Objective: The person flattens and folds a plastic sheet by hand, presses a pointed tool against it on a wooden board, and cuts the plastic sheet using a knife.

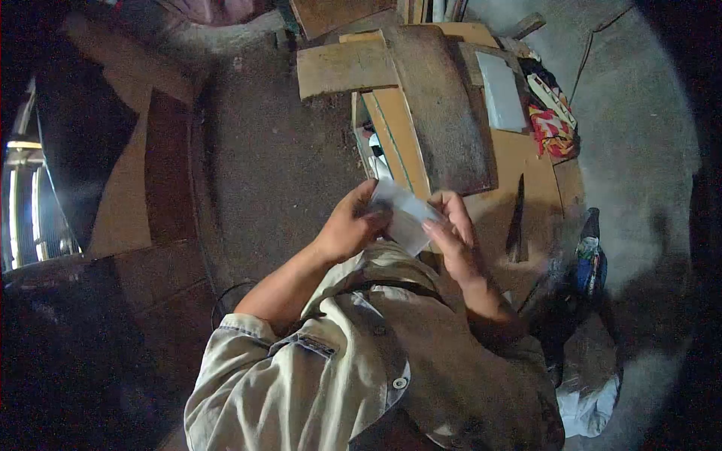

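Head view, looking down past a pale button-up shirt (293, 383) at two bare hands busy with a thin, see-through-ish whitish sheet (408, 218), and I honestly can't tell if it's plastic or paper. It's up in front of the person's waist, tilted, right between the two hands. Left hand (352, 225) has its thumb and fingers closed on the near-left side of it, basically a pinch with hardly any gap. Right hand (455, 237) is on the opposite edge, fingers curled and thumb laid against the sheet, so pretty much closed on it too, though it's blurry and I can't make out exactly how each finger sits. Just beyond the hands there's an orange-brown plank (398, 135) with a dark green line along it, and some white stuff (377, 154) in the gap beside it. A worn dark board (455, 120) lies to the right of that, and a lighter brown piece (346, 66) sits across the far end. Further right you've got a white panel (501, 90), then a red and yellow cloth (553, 134) near it. Closer in on that side there's a long dark pointed thing (517, 222), and past it a dark bottle (591, 255) with a blue patch.
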Demonstrator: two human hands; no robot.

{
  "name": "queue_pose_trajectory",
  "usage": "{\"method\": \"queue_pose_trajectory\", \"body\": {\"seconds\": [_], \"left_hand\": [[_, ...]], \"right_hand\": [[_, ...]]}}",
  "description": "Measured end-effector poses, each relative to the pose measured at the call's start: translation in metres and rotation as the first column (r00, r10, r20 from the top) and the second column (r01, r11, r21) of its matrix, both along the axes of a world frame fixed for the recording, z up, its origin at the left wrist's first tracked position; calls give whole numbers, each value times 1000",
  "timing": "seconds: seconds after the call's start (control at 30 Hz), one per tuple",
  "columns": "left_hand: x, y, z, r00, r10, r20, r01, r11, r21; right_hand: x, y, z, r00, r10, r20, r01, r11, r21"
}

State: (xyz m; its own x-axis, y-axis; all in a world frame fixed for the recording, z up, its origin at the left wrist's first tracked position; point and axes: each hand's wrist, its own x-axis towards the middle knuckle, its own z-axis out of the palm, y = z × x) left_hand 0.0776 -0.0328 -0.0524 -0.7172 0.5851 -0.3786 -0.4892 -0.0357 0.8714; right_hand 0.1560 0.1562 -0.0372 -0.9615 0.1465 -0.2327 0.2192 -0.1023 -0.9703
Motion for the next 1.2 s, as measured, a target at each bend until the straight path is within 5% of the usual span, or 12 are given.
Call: {"method": "queue_pose_trajectory", "body": {"seconds": [0.07, 0.17, 0.3, 0.37, 0.47, 0.5, 0.6, 0.63, 0.83, 0.93, 1.03, 1.2], "left_hand": [[-2, 0, -2, 994, -99, -41, 100, 995, 0], [-1, 1, 0, 932, -307, -191, 289, 950, -115], [-6, 1, -4, 827, -328, -456, 268, 944, -194], [-1, 5, 12, 992, -42, -115, 34, 997, -67], [9, 15, 4, 993, 102, -52, -100, 995, 29], [15, 24, -3, 975, 190, -118, -184, 981, 56], [25, 28, -16, 979, 178, -101, -174, 984, 49], [27, 28, -17, 979, 178, -98, -174, 984, 49], [26, 26, -15, 984, 129, -123, -125, 991, 37], [21, 27, -3, 977, 213, 14, -213, 963, 166], [9, 22, 2, 985, -86, 147, 36, 949, 314], [16, 28, 0, 937, -100, 333, -45, 915, 401]], "right_hand": [[-4, 9, 4, 977, 211, -42, -182, 914, 362], [-7, 4, 6, 953, 289, -84, -242, 902, 358], [-7, -3, -8, 972, 193, -135, -135, 926, 353], [-5, -4, -1, 989, 105, -107, -50, 903, 426], [-6, -13, -32, 971, -61, -229, 103, 979, 175], [-5, -15, -20, 990, -35, -136, 52, 991, 125], [-3, -26, -36, 981, -102, -167, 113, 992, 59], [-4, -24, -37, 969, -7, -246, 49, 985, 166], [-2, -22, -43, 987, 6, -159, 20, 987, 160], [-3, -20, -36, 992, 14, -127, -11, 1000, 18], [-2, -22, -15, 995, 47, -92, -54, 996, -77], [-3, -18, -13, 990, 134, -39, -136, 988, -70]]}}
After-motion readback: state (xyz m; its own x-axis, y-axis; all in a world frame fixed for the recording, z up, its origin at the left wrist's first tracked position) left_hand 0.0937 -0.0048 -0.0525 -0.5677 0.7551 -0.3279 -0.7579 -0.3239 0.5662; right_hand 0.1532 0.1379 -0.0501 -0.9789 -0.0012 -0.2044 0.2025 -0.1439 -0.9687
